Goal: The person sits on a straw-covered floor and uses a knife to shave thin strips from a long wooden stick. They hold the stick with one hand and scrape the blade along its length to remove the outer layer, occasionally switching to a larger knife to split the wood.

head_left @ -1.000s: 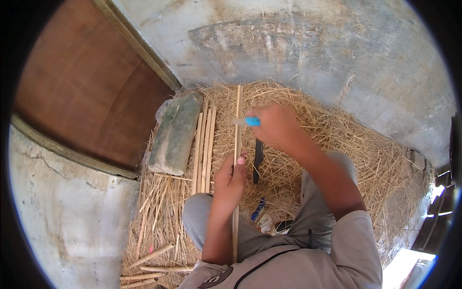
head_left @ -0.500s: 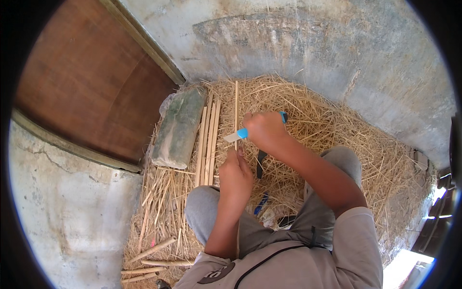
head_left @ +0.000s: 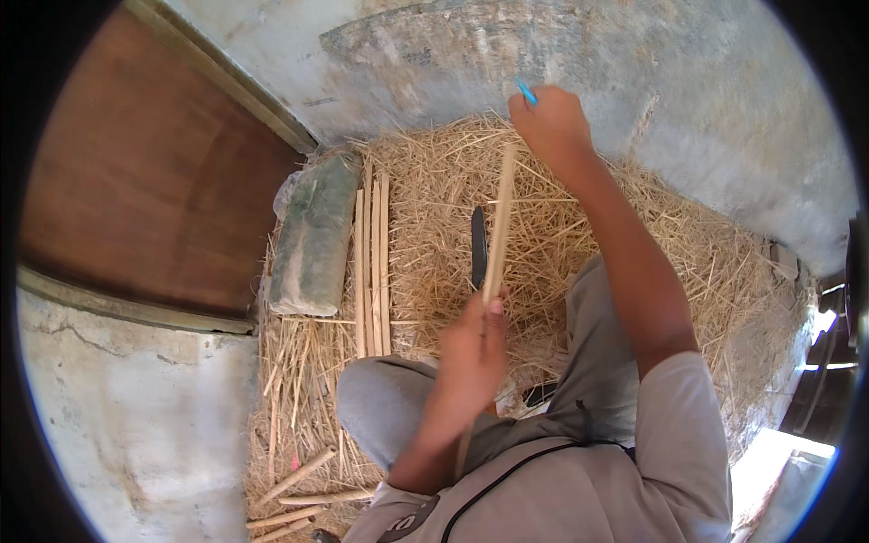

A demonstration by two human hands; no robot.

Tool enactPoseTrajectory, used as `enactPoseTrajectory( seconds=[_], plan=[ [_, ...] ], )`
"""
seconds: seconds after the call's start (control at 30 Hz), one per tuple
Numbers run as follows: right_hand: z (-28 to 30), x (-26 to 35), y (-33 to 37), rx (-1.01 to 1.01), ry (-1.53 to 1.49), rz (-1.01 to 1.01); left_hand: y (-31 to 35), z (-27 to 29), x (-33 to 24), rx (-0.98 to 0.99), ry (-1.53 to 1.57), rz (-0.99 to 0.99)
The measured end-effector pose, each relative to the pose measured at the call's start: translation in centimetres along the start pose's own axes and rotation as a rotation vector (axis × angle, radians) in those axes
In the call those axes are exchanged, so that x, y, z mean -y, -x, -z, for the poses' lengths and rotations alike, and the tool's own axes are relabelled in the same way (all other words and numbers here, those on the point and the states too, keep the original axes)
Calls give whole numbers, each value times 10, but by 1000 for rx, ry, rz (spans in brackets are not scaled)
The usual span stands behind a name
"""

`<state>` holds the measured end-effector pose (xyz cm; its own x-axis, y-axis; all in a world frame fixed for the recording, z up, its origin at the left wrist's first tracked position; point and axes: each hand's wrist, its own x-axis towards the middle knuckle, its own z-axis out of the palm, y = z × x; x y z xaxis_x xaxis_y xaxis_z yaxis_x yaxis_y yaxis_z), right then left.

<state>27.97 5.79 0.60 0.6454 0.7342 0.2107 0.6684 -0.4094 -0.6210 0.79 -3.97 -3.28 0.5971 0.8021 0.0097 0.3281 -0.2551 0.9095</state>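
My left hand point(head_left: 472, 353) is closed round a long, thin, pale wooden strip point(head_left: 501, 217), which stands up from the fist and leans slightly right. The strip's lower end runs back under my forearm, by the lap. Up by the far wall, my right hand point(head_left: 557, 131) is closed on the blue handle of a knife point(head_left: 527, 92); its blade does not show. The knife is apart from the strip. A black, flat, blade-like piece point(head_left: 478, 249) lies on the straw just left of the strip. Motion blurs the strip and left hand slightly.
Straw point(head_left: 425, 199) covers the floor. Several pale strips point(head_left: 374, 262) lie side by side left of my knees, beside a grey-green block point(head_left: 315, 235). Round sticks point(head_left: 303, 475) lie at lower left. A concrete wall point(head_left: 652, 72) rises ahead, a brown door panel point(head_left: 163, 172) at left.
My right hand has swung the knife up and away from the strip, toward the far wall. My left hand has shifted slightly right and nearer me, tilting the strip right.
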Motion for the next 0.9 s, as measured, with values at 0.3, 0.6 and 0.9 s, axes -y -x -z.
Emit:
enactPoseTrajectory(
  seconds=[0.3,0.6,0.9],
  plan=[
    [-40,42,89,155,134,558,-23,36,10,-178,4,38],
    [-53,45,100,187,314,533,-21,32,8,-273,-392,39],
    [-20,42,83,188,257,395,-18,25,18,-120,142,-2]
  ],
)
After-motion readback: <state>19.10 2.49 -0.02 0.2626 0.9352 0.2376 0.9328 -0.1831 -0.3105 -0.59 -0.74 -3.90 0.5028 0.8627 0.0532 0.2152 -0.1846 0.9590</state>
